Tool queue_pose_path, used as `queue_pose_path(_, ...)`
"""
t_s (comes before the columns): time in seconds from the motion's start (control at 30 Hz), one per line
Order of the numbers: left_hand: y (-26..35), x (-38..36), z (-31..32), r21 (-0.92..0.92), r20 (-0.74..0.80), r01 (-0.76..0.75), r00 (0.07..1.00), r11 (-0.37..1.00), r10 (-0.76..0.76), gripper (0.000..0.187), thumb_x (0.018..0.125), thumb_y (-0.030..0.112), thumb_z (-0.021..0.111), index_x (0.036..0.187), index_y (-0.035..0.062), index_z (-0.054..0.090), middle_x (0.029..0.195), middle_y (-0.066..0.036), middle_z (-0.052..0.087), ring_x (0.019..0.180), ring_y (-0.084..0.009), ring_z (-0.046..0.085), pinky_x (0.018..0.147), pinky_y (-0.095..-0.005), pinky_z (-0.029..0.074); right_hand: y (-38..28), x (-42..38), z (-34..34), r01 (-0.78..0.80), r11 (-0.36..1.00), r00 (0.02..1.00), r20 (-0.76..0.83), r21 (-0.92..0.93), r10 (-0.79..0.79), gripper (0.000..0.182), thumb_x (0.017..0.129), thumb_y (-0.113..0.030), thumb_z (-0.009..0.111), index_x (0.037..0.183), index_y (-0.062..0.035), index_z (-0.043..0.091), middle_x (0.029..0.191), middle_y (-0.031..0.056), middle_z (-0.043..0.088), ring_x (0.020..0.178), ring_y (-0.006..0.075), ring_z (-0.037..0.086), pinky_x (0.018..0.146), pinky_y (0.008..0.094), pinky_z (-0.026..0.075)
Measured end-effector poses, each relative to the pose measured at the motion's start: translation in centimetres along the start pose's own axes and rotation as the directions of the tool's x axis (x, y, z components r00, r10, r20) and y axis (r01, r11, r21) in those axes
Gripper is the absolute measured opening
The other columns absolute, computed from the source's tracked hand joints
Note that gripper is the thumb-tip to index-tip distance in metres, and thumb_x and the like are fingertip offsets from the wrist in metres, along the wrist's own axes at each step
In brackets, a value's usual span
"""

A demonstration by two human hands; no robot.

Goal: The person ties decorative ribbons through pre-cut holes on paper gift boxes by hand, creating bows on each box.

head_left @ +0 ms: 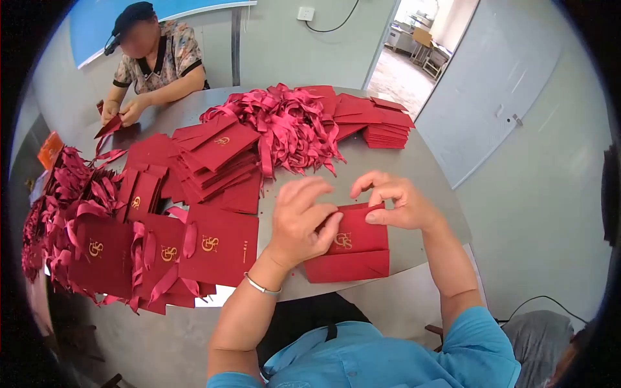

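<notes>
- Head view: the folded red bag (356, 264), gold logo showing, lies right of centre in the frame, near the edge of the grey table (427, 171).
- Your left hand (299, 223) has its thumb and index fingertips together on the bag's upper left edge; a bracelet (262, 285) circles that wrist.
- Your right hand (402, 204) rests its thumb on the bag's upper right edge, index finger bent close by; you cannot tell whether they pinch it.
- Above your hands sits a heap of ribbons (284, 126), with stacked red pieces (386, 134) to its right.
- Left of centre, more red bags (220, 152) are piled; ribbon-handled bags (220, 246) spread across the lower left.
- Upper left, another person (158, 64) holds a red piece (111, 125) in both hands.
</notes>
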State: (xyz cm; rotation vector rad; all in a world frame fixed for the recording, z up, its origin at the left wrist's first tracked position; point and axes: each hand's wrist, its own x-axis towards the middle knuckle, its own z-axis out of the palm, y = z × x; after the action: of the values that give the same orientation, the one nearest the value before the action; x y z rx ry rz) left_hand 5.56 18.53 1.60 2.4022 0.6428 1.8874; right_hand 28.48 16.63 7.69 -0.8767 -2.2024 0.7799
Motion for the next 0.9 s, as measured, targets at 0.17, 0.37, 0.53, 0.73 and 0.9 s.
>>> queue_pose_path(0.17, -0.4, -1.2, 1.3, -0.177, 0.114, 0.124, 0.988, 0.976, -0.104, 0.013, 0.065, 0.006, 0.073, 0.075, 0.005, 0.065, 0.087, -0.007, 0.065, 0.088, -0.0275, 0.062, 0.076, -0.039, 0.048, 3.3, 0.3, 2.2, -0.19, 0.974, 0.978, 0.113, 0.121, 0.177, 0.019, 0.079, -0.014, 0.073, 0.071, -0.004, 0.059, 0.101, 0.0067, 0.062, 0.094, 0.0173, 0.056, 0.084, 0.0316, 0.043)
queue_pose_path(0.37, -1.1, -2.7, 1.7, -0.094, 0.445, 0.554, 0.767, 0.827, -0.463, 0.013, 0.073, 0.011, 0.071, 0.08, 0.002, 0.064, 0.077, -0.015, 0.065, 0.069, -0.0304, 0.063, 0.063, -0.0391, 0.049, 7.6, -0.1, 4.0, -0.357, 0.86, 0.933, 0.182, 0.364, 0.31, 0.012, 0.084, -0.01, 0.07, 0.076, -0.0032, 0.064, 0.098, 0.0034, 0.062, 0.094, 0.0114, 0.054, 0.085, 0.0292, 0.041)
queue_pose_path(0.53, -2.4, -4.2, 3.0, -0.035, 0.525, 0.683, 0.633, 0.729, -0.568, 0.017, 0.079, 0.017, 0.067, 0.081, 0.0011, 0.063, 0.074, -0.018, 0.065, 0.071, -0.0355, 0.064, 0.066, -0.0433, 0.049, 7.0, 2.6, 4.6, -0.48, 0.765, 0.871, 0.131, 0.431, 0.473, 0.009, 0.085, -0.011, 0.069, 0.085, -0.0028, 0.067, 0.089, 0.0019, 0.064, 0.083, 0.0094, 0.057, 0.077, 0.0269, 0.046)
queue_pose_path(0.73, -2.6, -4.7, 3.6, 0.144, 0.601, 0.65, 0.542, 0.747, -0.588, 0.02, 0.079, 0.021, 0.066, 0.079, 0.0007, 0.064, 0.077, -0.021, 0.065, 0.076, -0.0377, 0.064, 0.069, -0.0462, 0.05, 10.0, 11.3, 8.6, -0.129, 0.992, 0.978, -0.162, 0.01, 0.129, 0.018, 0.082, -0.021, 0.072, 0.084, -0.0031, 0.07, 0.088, 0.0071, 0.069, 0.078, 0.0127, 0.063, 0.067, 0.0295, 0.05)
queue_pose_path(0.9, -2.6, -4.5, 3.2, 0.11, 0.611, 0.667, 0.539, 0.737, -0.579, 0.021, 0.079, 0.022, 0.067, 0.078, 0.0012, 0.065, 0.076, -0.02, 0.066, 0.076, -0.037, 0.065, 0.07, -0.046, 0.05, 11.6, 15.7, 11.8, -0.475, 0.876, 0.862, -0.247, -0.083, 0.443, 0.031, 0.077, -0.034, 0.074, 0.077, -0.0035, 0.073, 0.068, 0.0115, 0.068, 0.06, 0.0178, 0.064, 0.061, 0.0337, 0.05)
